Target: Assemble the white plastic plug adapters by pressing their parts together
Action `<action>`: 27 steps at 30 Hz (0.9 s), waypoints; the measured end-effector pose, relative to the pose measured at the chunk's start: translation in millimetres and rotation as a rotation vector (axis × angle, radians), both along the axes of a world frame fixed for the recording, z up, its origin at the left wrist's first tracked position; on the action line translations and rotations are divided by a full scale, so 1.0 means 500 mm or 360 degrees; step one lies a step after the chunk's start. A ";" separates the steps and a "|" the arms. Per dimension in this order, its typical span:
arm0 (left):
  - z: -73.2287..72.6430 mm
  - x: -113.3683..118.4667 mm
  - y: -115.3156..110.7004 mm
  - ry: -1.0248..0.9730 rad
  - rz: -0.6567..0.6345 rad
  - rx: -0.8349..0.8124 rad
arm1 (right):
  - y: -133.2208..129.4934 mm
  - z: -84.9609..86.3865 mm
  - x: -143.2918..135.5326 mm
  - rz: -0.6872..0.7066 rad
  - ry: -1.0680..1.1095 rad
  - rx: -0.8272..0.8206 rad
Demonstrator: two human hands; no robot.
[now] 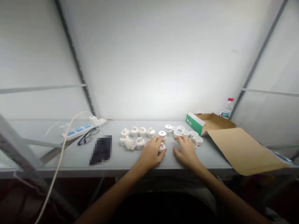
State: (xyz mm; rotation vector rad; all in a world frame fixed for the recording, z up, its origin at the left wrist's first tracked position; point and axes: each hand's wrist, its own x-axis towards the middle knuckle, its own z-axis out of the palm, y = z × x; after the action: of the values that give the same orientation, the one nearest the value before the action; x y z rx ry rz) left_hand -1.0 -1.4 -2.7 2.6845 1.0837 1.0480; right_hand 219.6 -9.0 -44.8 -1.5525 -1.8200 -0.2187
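My left hand [151, 153] curls around a white round fitting [161, 147], its thumb on the near side and its fingers at the far side. My right hand [185, 151] is apart from it, thumb and fingers spread with nothing between them. Just beyond the right fingertips stands a white round cup [177, 133]; another cup [193, 142] is partly hidden by that hand. Several white plug-like fittings [140, 143] stand left of my left hand, and one [130, 144] lies tilted. Two closed white round pieces, a nearer one [162, 134] and a farther one [168, 127], stand beyond my hands.
An opened cardboard box [215, 121] with a green side lies at the right, its flap [245, 151] over the table edge. Behind it stands a bottle [226, 110]. To the left are a dark pixelated patch [101, 151], glasses [87, 136], a power strip [79, 131] and a cable [62, 152].
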 end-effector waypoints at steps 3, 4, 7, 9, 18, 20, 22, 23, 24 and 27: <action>-0.001 0.000 0.002 0.0015 0.0008 -0.0017 | 0.008 -0.003 0.007 0.0151 0.0003 -0.0028; -0.001 0.000 0.002 0.0014 0.0003 -0.0012 | 0.009 -0.002 0.009 0.0220 -0.0004 -0.0016; -0.001 0.001 0.003 0.0014 -0.0005 -0.0022 | 0.007 0.004 0.010 0.0410 -0.0048 -0.0006; -0.003 0.001 0.004 0.0018 -0.0011 -0.0044 | 0.005 0.007 0.008 0.0461 -0.0080 -0.0024; -0.014 0.000 0.012 -0.0010 -0.0039 -0.0080 | -0.001 0.013 0.004 0.0537 -0.0033 -0.0010; -0.013 0.000 0.010 -0.0013 -0.0026 -0.0074 | -0.001 0.014 0.005 0.0546 -0.0022 0.0009; -0.010 0.000 0.007 -0.0013 -0.0011 -0.0079 | -0.001 0.014 0.005 0.0551 -0.0024 0.0017; -0.009 0.000 0.006 -0.0009 -0.0006 -0.0083 | -0.001 0.014 0.005 0.0556 -0.0022 0.0022; -0.009 0.000 0.005 -0.0003 -0.0002 -0.0089 | 0.000 0.013 0.005 0.0566 -0.0015 0.0029; -0.010 0.000 0.007 0.0017 -0.0016 -0.0113 | 0.003 0.010 0.008 0.0613 0.0044 0.0059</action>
State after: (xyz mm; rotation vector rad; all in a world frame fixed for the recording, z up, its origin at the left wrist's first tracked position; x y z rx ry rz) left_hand -0.9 2.0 -7.6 2.6404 1.0869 0.9756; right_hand 223.6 -7.3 -39.6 -1.1444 -2.0371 -0.0478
